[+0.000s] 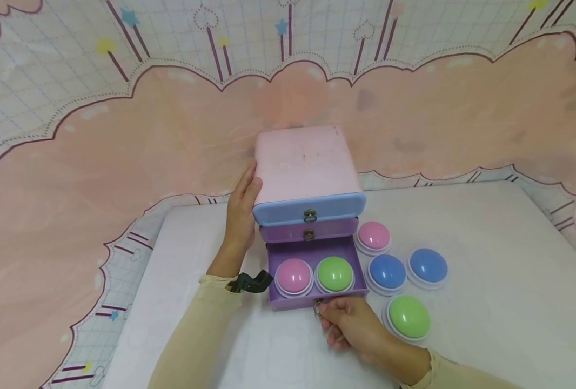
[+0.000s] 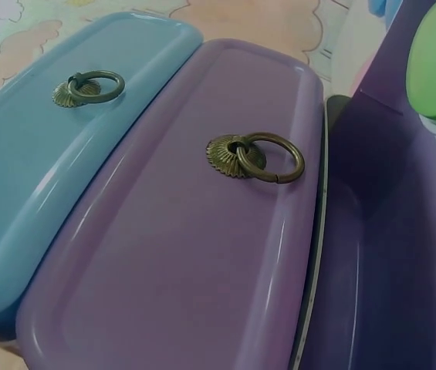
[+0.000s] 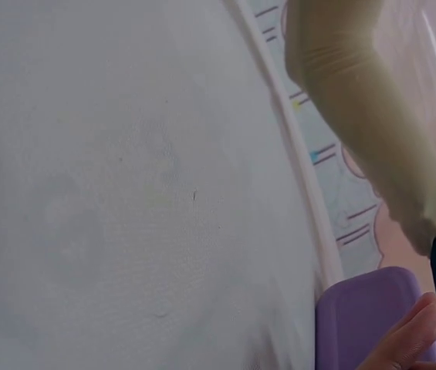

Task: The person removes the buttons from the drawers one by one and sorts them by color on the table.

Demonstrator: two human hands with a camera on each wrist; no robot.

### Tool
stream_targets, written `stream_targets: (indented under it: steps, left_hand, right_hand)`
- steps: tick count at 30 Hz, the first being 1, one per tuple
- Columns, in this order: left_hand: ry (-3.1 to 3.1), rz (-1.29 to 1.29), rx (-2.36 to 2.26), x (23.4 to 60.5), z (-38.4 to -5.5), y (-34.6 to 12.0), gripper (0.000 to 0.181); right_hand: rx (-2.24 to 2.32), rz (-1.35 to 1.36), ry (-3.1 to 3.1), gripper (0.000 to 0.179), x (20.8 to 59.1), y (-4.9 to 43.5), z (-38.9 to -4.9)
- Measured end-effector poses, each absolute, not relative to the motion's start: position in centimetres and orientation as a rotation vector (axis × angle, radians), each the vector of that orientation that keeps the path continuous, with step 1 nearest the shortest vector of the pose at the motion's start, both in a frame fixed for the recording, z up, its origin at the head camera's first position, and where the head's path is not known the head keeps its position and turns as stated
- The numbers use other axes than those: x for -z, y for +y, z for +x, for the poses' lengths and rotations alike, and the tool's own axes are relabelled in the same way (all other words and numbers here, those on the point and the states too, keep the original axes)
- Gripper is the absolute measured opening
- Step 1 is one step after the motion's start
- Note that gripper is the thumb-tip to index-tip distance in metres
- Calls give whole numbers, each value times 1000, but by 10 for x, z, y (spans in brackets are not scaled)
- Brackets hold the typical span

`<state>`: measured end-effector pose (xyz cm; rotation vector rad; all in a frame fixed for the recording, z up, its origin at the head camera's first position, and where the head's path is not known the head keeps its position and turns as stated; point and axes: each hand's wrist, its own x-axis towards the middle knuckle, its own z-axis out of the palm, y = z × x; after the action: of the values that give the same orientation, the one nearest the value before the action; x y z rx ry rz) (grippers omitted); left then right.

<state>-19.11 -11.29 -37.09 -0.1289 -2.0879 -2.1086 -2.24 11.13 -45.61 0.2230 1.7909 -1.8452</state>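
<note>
A small drawer chest (image 1: 307, 162) with a pink top stands on the table. Its lowest purple drawer (image 1: 285, 306) is pulled out, holding a pink dome-shaped piece (image 1: 294, 275) and a green one (image 1: 334, 274) on clear bases. My left hand (image 1: 241, 210) rests against the chest's left side with fingers extended. At the drawer's front, my right hand (image 1: 358, 327) pinches the ring pull (image 1: 318, 308) between thumb and finger. The blue top drawer (image 2: 86, 154) and purple middle drawer (image 2: 171, 208) are closed, their brass rings hanging free in the left wrist view.
Right of the chest lie more domes on clear bases: a pink one (image 1: 374, 235), a blue one (image 1: 387, 272), another blue one (image 1: 429, 265) and a green one (image 1: 408, 316). The white table (image 1: 487, 281) meets a patterned cloth backdrop (image 1: 181, 135) behind.
</note>
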Motion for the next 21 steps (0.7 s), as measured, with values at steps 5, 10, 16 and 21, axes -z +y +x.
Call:
stream_targets:
  steps: [5,10,16,21]
  left_hand:
    - [-2096,-145,2113,368,-191,-115,52]
    - [-2137,-147,2100,366,-191,-117,52]
    - [-2149,-155,2089,366,-191,-118,53]
    - [-2162,-146,2087,366,-191,-118,53]
  right_hand:
    - [1834,199,1789,25,457,112,-21]
    - [1762,145,1823,34,455,117,-22]
    - [1671,60,1842,40,447,126,-23]
    - [1656,22,1864,40,432,138,-24]
